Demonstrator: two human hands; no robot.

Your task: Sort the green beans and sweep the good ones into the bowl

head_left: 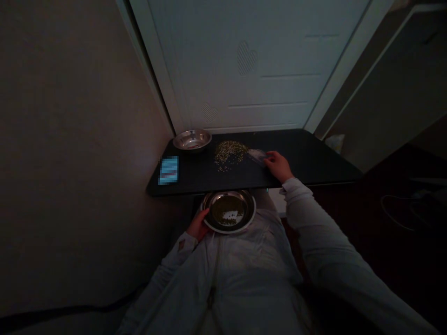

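Observation:
My left hand [199, 225] is closed on the left rim of a round metal bowl [252, 217], held at my lap just under the table's front edge. Small greenish beans or grains [223, 207] cover much of the bowl's bottom. Over the table, my right hand [277, 166] pinches a pale, partly see-through flat piece [257, 155]; its exact kind is too dim to make out. The tip of that piece reaches the right side of a spread-out pile of mixed pale and green grains [230, 152] on the dark tabletop.
A second metal bowl [193, 139] stands at the back left of the black table [314, 158]. In front of it lies a blurred-out bright rectangle [169, 170]. A white door panel [216, 70] rises behind the table, and a wall [87, 139] borders the left.

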